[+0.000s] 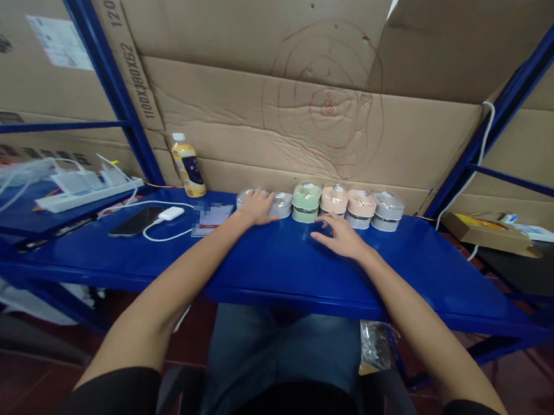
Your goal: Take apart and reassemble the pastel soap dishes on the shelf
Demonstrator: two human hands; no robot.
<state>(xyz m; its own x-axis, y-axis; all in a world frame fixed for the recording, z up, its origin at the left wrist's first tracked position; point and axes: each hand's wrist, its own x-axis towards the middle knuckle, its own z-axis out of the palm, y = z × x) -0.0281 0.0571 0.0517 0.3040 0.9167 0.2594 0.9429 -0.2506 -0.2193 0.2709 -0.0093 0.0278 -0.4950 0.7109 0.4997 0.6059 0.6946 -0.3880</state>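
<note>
Small, rounded, lidded tubs [307, 194] line the back of a glossy blue table [272, 265].
The left hand [256, 207] lies spread over pale-grey tubs [284, 203], partly hiding them; I can't tell if it grips. The right hand [338, 235], half open, empty, obscures the base of a peach-lidded tub [334, 197]; contact is unclear.

Left of my grip, I see a yellow bottle [187, 167] upright, with a dark phone [136, 221] and a small white block [171, 213] lying nearer me. Beyond my grip rises cardboard [208, 106] marked with red rings [330, 109]; well to its right sits a brown carton [486, 236].
</note>
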